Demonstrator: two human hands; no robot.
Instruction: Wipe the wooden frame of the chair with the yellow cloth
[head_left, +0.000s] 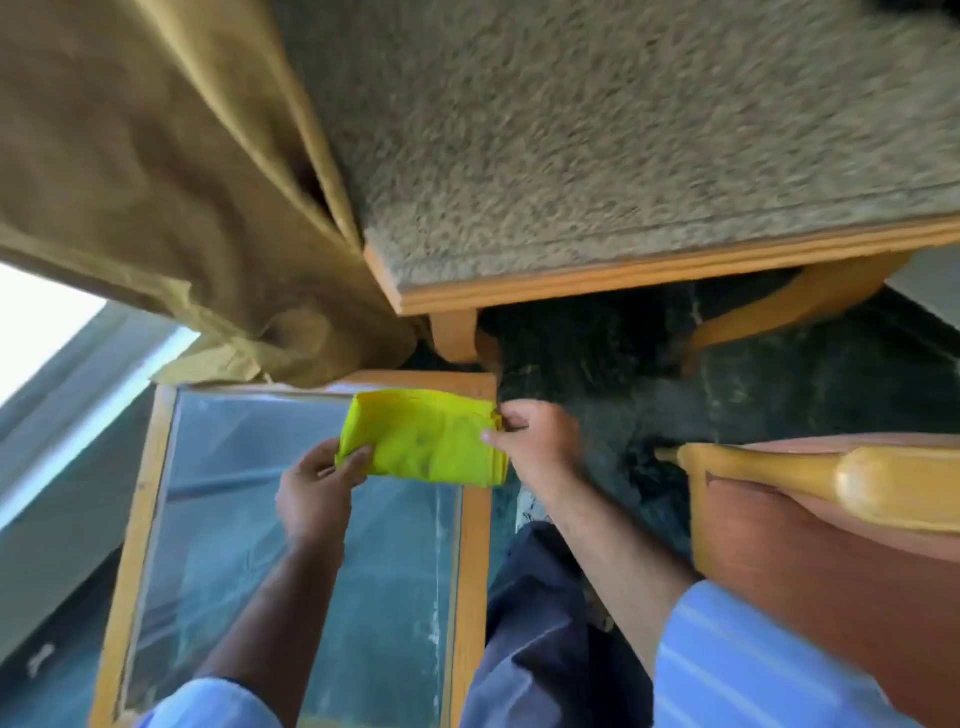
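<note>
Yellow cloth (423, 436), folded, hangs between your two hands above the glass-topped counter (474, 545). Your left hand (311, 488) pinches its lower left corner; your right hand (535, 441) grips its right edge. Beyond your right hand stands the chair (649, 270), its wooden frame untouched.

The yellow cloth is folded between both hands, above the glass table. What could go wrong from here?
The yellow cloth is held only at its edges by the left hand and right hand, so it may drop onto the glass table. The curtain lies against the chair frame and may block wiping there.
</note>
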